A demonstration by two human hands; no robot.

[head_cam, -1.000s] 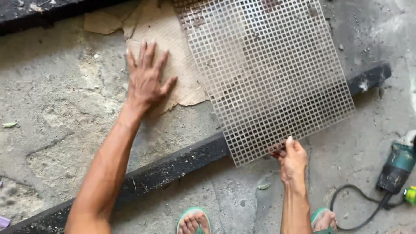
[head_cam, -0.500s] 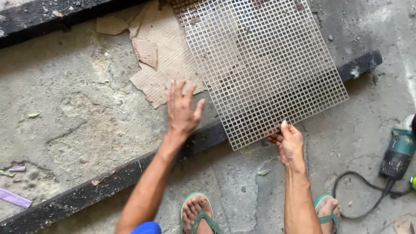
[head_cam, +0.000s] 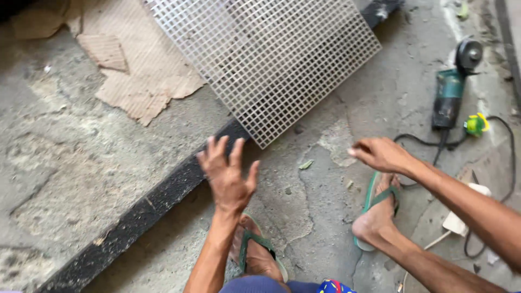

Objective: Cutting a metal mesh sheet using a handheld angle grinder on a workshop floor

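Left hand (head_cam: 228,176) hovers with fingers spread, empty, just below near corner of white perforated grid panel (head_cam: 266,59), over dark steel beam (head_cam: 152,203). Right hand (head_cam: 380,153) loosely curled, fingertips together; cannot tell whether it pinches anything. Panel lies flat across beam and torn cardboard (head_cam: 141,81) on concrete floor (head_cam: 70,163). Panel looks stiff, light, thin-edged; best gripped at near corner or along side edges. Far end of panel cut off by frame. Green angle grinder (head_cam: 451,89) with cord at right. Feet in green sandals below.
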